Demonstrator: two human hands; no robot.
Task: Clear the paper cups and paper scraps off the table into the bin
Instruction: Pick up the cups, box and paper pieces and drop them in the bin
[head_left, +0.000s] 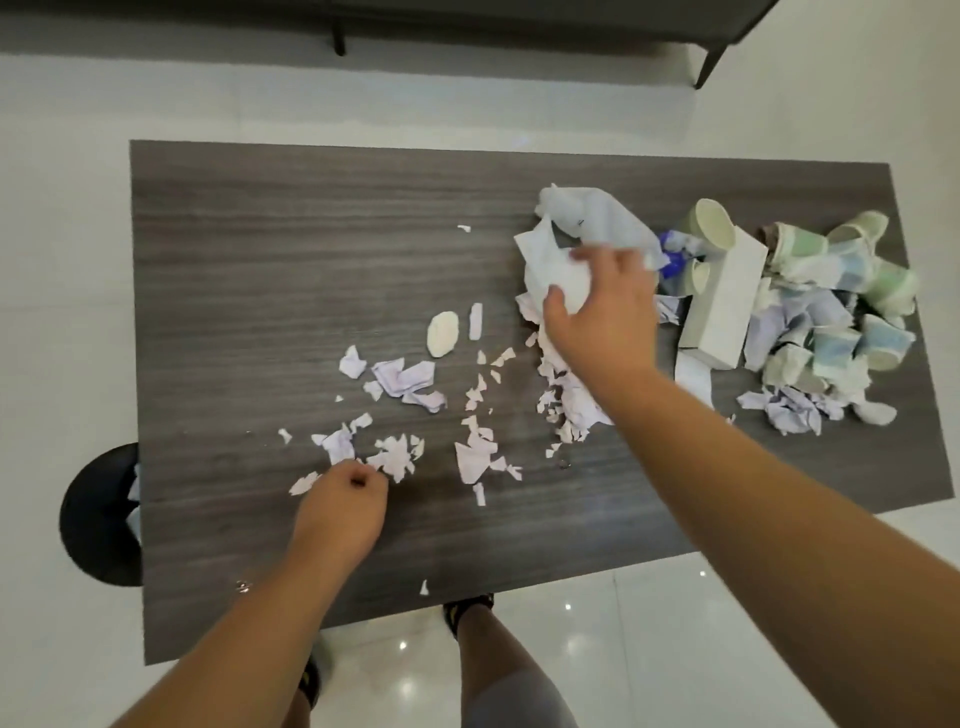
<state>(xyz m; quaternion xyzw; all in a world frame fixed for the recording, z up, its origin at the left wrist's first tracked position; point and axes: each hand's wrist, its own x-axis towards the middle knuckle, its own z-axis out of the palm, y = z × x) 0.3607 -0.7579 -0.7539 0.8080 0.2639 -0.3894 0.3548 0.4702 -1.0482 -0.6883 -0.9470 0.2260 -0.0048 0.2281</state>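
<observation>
Nearest, the left hand (345, 501) pinches torn paper scraps (395, 457) at its fingertips; the right hand (597, 312) grips crumpled white paper (550, 270). Feather-light and limp, scraps likely need bunching in handfuls. Crushed paper cups (831, 312) lie beyond the right hand, best taken by their bodies. Grey wood-grain desk (260, 260); black bin (98, 514) beside the left hand; glossy tile floor (675, 649).

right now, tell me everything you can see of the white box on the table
The white box is a long rectangular carton, plain and unprinted, apparently cardboard. It lies on its side on the dark wood-grain table, toward the right end, slanting away from the near edge. Its near end seems open, with a flap hanging out onto the table. An overturned paper cup rests against its far end, and the crumpled cup pile crowds its right side. Neither hand touches it.
</observation>
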